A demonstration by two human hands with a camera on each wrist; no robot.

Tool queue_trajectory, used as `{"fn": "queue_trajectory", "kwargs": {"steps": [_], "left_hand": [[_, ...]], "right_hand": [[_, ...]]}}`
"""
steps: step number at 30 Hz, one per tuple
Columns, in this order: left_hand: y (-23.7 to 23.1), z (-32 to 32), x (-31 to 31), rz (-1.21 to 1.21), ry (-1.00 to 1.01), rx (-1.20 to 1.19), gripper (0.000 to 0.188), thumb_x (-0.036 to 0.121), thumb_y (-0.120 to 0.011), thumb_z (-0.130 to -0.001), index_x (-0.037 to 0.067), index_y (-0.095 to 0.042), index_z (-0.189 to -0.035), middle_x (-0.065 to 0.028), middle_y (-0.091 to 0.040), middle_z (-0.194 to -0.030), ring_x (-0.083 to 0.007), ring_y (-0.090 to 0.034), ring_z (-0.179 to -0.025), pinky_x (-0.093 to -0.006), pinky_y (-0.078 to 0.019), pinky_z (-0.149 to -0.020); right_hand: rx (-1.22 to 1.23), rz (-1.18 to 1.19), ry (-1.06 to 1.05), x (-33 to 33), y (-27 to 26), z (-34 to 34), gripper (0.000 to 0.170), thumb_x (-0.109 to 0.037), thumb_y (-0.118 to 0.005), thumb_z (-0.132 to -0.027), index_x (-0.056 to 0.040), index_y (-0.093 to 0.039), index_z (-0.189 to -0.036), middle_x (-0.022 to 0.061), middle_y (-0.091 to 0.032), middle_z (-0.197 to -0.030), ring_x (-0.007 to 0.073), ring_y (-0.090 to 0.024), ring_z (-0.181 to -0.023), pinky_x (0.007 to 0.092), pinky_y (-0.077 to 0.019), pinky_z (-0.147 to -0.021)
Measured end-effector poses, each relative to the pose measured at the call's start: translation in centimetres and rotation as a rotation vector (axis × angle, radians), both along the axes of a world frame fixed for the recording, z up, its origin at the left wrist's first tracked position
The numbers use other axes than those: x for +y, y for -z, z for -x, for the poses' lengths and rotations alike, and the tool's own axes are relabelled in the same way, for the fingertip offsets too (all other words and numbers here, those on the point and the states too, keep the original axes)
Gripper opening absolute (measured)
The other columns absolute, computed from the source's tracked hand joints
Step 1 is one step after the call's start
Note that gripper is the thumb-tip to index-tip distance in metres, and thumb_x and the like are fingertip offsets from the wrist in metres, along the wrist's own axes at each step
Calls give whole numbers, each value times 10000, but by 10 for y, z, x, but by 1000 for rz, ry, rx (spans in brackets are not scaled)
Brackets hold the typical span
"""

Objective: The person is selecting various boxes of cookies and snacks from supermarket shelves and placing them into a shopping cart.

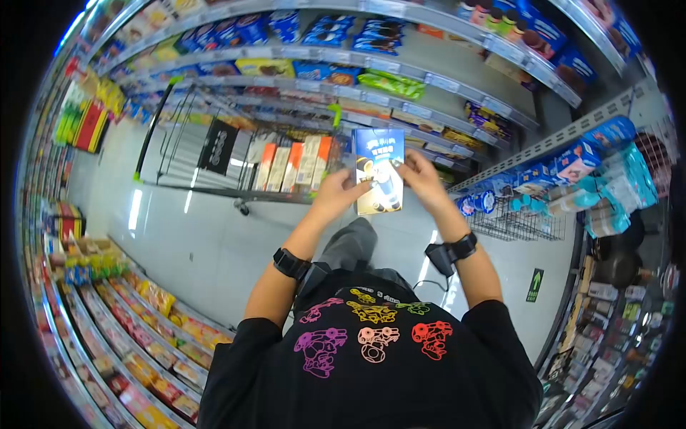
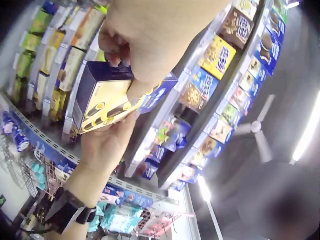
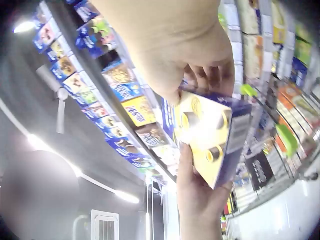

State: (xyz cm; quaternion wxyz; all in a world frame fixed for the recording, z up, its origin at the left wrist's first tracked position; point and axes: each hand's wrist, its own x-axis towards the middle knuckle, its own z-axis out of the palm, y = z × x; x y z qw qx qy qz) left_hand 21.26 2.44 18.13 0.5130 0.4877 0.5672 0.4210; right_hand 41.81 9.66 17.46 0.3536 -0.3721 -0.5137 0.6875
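Note:
A blue-and-cream snack box (image 1: 378,151), printed with dark-filled rolls, is held up in front of the body. My left hand (image 1: 334,194) grips its left edge, thumb across the front. On the opposite edge my right hand (image 1: 423,182) grips it too, its thumb also on the front face. In the left wrist view, the printed face and one dark blue side of the box (image 2: 102,102) show between both hands. The right wrist view shows glare on the printed face of the box (image 3: 202,150); fingers curl behind it.
A shopping cart (image 1: 218,148) stands ahead to the left, with several orange-and-white boxes (image 1: 287,170) inside. Snack shelves (image 1: 307,53) curve across the front, and more shelves (image 1: 136,322) line the left. Wire racks (image 1: 525,222) with hanging goods stand at the right.

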Motion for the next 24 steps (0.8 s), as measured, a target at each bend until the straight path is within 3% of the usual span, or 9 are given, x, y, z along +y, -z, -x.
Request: {"fn": "queue_trajectory", "kwargs": {"steps": [3, 7, 12, 17, 19, 20, 21, 23, 24], "left_hand": [[16, 29, -32, 84, -44, 89, 264, 212, -659, -832, -25, -619, -941, 19, -546, -636, -28, -455, -542, -202, -337, -461], [32, 78, -46, 117, -177, 228, 387, 338, -669, -792, -33, -624, -893, -58, -605, -649, -103, -544, -560, -271, -410, -506], [47, 145, -34, 4, -267, 593, 374, 310, -558, -846, -31, -596, -994, -222, -547, -892, -364, -542, -870, -432, -436, -736], [110, 232, 9, 57, -85, 576, 347, 260, -474, -875, -3, -550, -1089, -230, -564, -927, -390, -567, -887, -469, -443, -754], [146, 255, 32, 149, 13, 455, 333, 247, -444, -887, 12, -537, -1104, -215, -577, -905, -382, -582, -854, -468, -450, -744], [155, 262, 41, 16, 82, 594, 304, 228, -393, -904, 38, -522, -1104, -200, -586, -864, -379, -589, -801, -458, -458, -729], [168, 269, 56, 109, 111, 514, 307, 218, -385, -907, 32, -513, -1115, -201, -586, -863, -377, -589, -806, -453, -461, -724], [210, 276, 82, 306, 187, 359, 313, 200, -369, -911, 22, -495, -1136, -205, -585, -860, -374, -589, -817, -443, -465, -714], [264, 279, 84, 145, 267, 421, 378, 264, -414, -893, -18, -504, -1127, -183, -592, -844, -328, -600, -775, -417, -470, -696]], "right_hand": [[-53, 228, 107, -40, 23, 49, 355, -191, -541, -902, 16, -462, -1179, 85, -613, -973, 117, -592, -812, 243, -472, -660], [-62, 280, 20, -42, 41, 106, 389, -225, -535, -908, 15, -442, -1199, 84, -616, -972, 130, -610, -798, 250, -489, -626], [-79, 362, 19, -16, 70, 193, 408, -237, -532, -914, 11, -417, -1217, 102, -608, -999, 162, -623, -833, 282, -515, -646], [-197, 580, 160, 21, 105, 283, 386, -210, -506, -926, 1, -406, -1234, 136, -598, -1023, 190, -616, -877, 283, -509, -695], [-260, 545, 216, 33, 159, 305, 414, -201, -531, -892, -10, -420, -1242, 150, -615, -999, 214, -620, -897, 313, -489, -726], [-408, 460, 262, 40, 211, 309, 419, -200, -536, -882, -10, -425, -1239, 161, -618, -1007, 233, -620, -904, 328, -482, -742], [-553, 374, 308, 49, 249, 314, 425, -199, -540, -872, -10, -430, -1237, 172, -621, -1014, 252, -620, -912, 344, -476, -757], [-566, 392, 383, 61, 262, 321, 407, -198, -554, -857, -17, -457, -1209, 181, -619, -1033, 277, -617, -923, 354, -472, -775], [-577, 412, 421, 59, 268, 320, 398, -197, -560, -850, -20, -471, -1195, 185, -618, -1042, 289, -616, -928, 359, -471, -784]]}}
